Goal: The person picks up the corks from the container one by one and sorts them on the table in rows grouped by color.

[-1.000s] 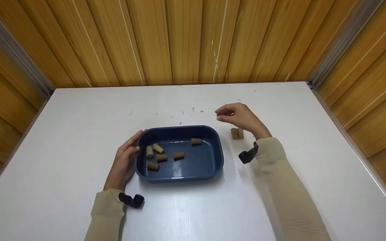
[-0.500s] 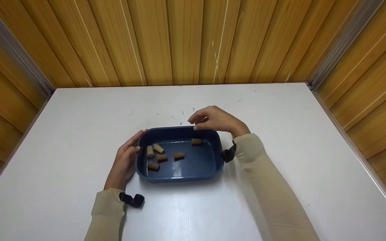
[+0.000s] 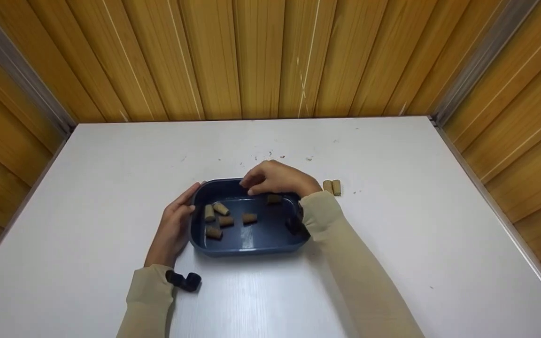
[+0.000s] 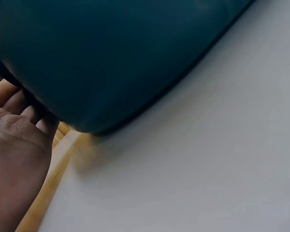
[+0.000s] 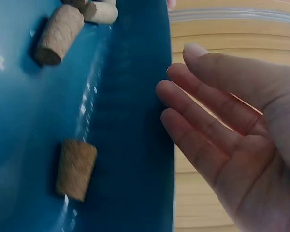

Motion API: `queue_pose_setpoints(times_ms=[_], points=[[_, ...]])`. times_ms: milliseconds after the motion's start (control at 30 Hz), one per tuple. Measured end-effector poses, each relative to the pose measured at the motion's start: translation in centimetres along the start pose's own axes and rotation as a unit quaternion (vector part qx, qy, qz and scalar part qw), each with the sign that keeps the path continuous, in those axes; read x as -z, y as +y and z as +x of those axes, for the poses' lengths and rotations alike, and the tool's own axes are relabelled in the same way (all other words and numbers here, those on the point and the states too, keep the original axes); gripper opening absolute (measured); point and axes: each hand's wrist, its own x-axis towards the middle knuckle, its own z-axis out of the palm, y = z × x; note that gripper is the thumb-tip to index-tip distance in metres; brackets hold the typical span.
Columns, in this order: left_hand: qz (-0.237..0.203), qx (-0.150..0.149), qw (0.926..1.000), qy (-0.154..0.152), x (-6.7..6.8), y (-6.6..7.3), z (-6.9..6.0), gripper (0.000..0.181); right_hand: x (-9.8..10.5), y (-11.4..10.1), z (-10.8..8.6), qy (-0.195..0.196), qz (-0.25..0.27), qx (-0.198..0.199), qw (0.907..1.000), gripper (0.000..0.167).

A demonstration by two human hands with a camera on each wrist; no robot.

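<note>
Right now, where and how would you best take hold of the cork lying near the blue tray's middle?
Probably round its waist, from above: the cork lies on its side, lengthwise roughly left to right, leaving bare space before and behind it for a pinch, while the raised walls of the blue tray would hamper a low approach.

Eight corks [image 3: 249, 218] show in all: six in the tray and two on the table [image 3: 64, 281], to its right. Of the six, two are paler and four browner; five lie toward the left and middle, one at the far right. There is one tray [image 3: 251, 252]. Two hands, a left hand [image 3: 172, 225] and a right hand [image 3: 277, 178], come with two sleeves [image 3: 150, 295] and two wrist cameras [image 3: 188, 281]. Three walls [image 3: 258, 56] stand: one far, one left, one right. Dark specks [image 3: 282, 156] dot the far part, too small to count.
</note>
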Motion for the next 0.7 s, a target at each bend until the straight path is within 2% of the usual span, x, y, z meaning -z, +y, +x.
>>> queue_pose_setpoints(times_ms=[200, 533, 700], points=[[-0.006, 0.001, 1.0000, -0.001, 0.1, -0.1, 0.0, 0.061, -1.5, -0.5, 1.2, -0.014, -0.001, -0.015, 0.9998, 0.034], [-0.022, 0.014, 0.9996, 0.009, -0.2, 0.0, 0.1, 0.061, -3.4, -0.6, 2.9, -0.027, -0.025, 0.001, 0.9993, 0.037], [-0.021, 0.013, 0.9997, 0.006, -0.3, 0.0, 0.1, 0.061, -4.2, -0.6, 3.6, -0.035, -0.025, -0.016, 0.9989, 0.038]])
